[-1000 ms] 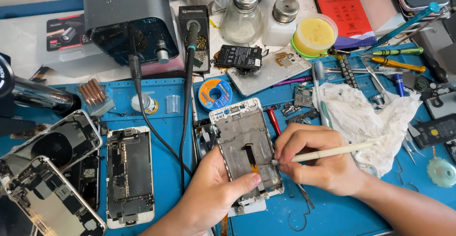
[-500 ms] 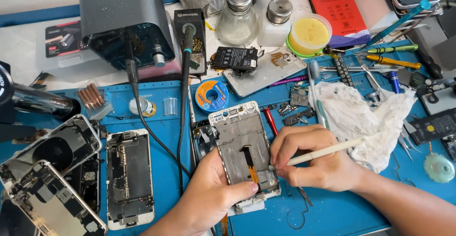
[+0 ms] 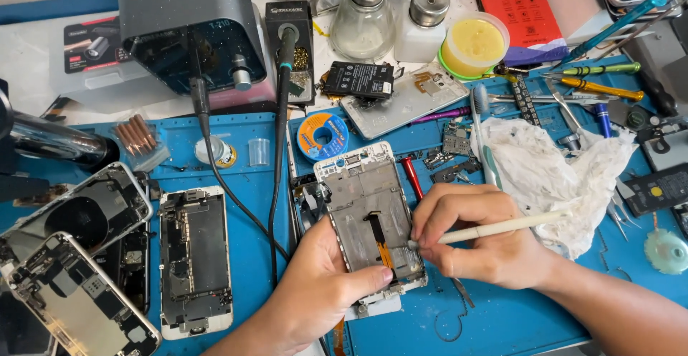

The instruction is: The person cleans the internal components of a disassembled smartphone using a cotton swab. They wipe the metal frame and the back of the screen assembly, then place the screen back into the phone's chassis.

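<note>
My right hand (image 3: 487,245) has drawn back slightly, pinching the cream plastic stick (image 3: 502,228) at the orange flex ribbon (image 3: 383,248). My left hand (image 3: 322,291) clamps the grey metal phone frame (image 3: 373,216) on the blue mat (image 3: 244,256). Pressing hard could, I judge, tear the ribbon.

On the work mat (image 3: 502,313), near its front edge: phone frame (image 3: 373,220), left hand (image 3: 315,291) at its near-left corner, right hand (image 3: 480,245) at its right edge with a slim tool (image 3: 502,225). Just right: crumpled cloth (image 3: 555,173). Left: 1 opened phone (image 3: 195,259), 2 back covers (image 3: 75,256) beyond. Behind: solder spool (image 3: 322,135), soldering station (image 3: 188,30), 2 glass dispensers (image 3: 365,12).
</note>
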